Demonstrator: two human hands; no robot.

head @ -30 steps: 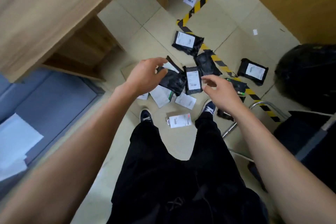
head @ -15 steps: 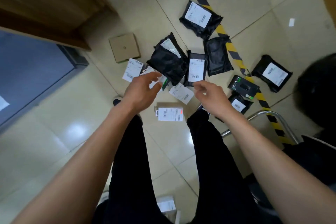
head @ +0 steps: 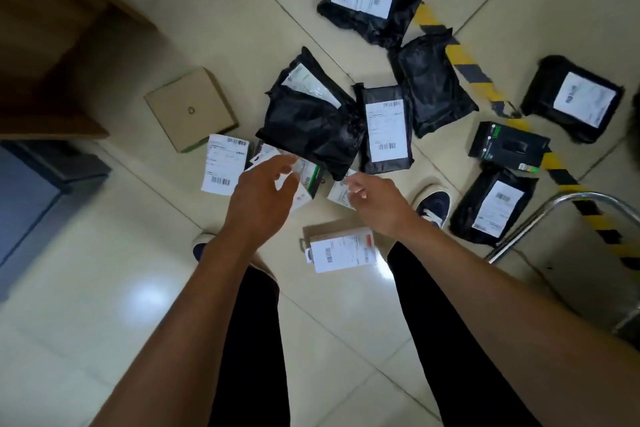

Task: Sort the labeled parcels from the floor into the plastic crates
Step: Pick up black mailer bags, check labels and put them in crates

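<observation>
Both hands reach down over the parcels with loosely spread fingers, gripping nothing. Under the left hand [head: 258, 199] fingertips lie small white-labelled packets [head: 306, 175]; just beyond them sits a crumpled black bag [head: 311, 121] (label half tucked). The right hand [head: 379, 206] fingertips hover at a white packet [head: 341, 194].

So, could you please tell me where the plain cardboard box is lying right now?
In the head view, the cardboard box lies on the floor at left, just beyond the white labelled parcel, near the wooden furniture.
</observation>
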